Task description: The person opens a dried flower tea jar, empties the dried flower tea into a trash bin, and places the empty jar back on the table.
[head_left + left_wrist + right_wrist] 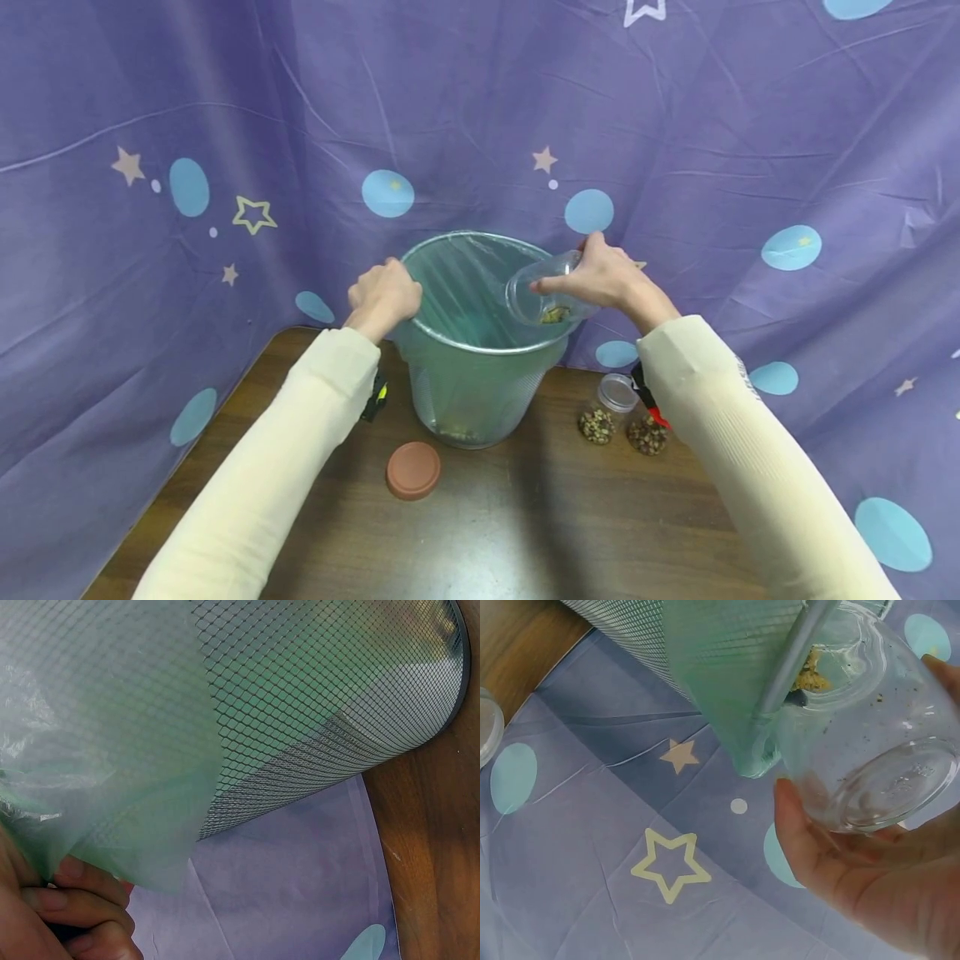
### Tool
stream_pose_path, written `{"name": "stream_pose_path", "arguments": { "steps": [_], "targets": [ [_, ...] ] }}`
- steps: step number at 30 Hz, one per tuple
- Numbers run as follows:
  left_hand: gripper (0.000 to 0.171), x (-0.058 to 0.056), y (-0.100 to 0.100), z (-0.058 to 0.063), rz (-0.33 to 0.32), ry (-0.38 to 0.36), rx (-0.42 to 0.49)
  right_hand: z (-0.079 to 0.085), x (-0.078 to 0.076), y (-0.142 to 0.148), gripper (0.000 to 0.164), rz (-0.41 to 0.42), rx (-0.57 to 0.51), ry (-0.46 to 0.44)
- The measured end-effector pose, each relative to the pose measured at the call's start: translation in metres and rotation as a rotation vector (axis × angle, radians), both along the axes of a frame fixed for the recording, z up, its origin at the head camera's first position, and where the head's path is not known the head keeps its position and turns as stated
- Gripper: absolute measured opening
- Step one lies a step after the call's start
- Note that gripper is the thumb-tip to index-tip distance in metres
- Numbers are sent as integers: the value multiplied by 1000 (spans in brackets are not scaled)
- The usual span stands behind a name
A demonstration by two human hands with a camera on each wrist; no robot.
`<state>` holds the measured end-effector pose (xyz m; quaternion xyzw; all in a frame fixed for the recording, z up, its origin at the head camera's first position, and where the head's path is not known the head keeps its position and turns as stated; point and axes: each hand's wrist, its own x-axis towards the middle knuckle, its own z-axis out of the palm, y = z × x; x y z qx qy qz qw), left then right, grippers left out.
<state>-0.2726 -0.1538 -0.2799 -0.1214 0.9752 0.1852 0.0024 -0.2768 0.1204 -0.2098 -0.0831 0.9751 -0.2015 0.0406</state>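
Note:
A wire-mesh waste bin (300, 712) lined with a thin green plastic bag (465, 292) stands upright on the table. My left hand (386, 292) grips the bag at the bin's left rim, its fingers curled into the film. At the right rim, my right hand (600, 275) holds a clear jar (885, 735) tipped over, its mouth toward the inside of the bin. Yellowish dried bits (810, 675) lie near the jar's mouth, and small specks cling to its wall.
A round reddish-brown lid (413, 468) lies on the wooden table (465, 533) in front of the bin. Right of the bin stand two clear jars holding small brown pieces, one (597, 423) beside the other (648, 434). A purple patterned curtain (480, 108) hangs close behind.

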Motion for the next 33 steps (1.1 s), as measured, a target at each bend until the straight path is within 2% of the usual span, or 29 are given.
{"name": "stream_pose_path", "arguments": {
  "steps": [4,9,13,20,27,33],
  "targets": [
    [52,0,0,0,-3,1,-2,-2,-2,-2,96,11,-22,20],
    [51,-1,1,0,2,5,-3,-5,-5,-8,91,51,16,94],
    [51,-1,2,0,5,-2,0,-8,-7,-13,87,91,29,120],
    [51,1,0,1,11,-1,0,-15,-10,-22,88,218,90,187],
    [51,1,-1,1,10,12,-2,-20,-8,-33,94,363,197,185],
    [51,0,0,-1,13,16,2,-26,-6,-40,93,422,271,159]
  ]
}}
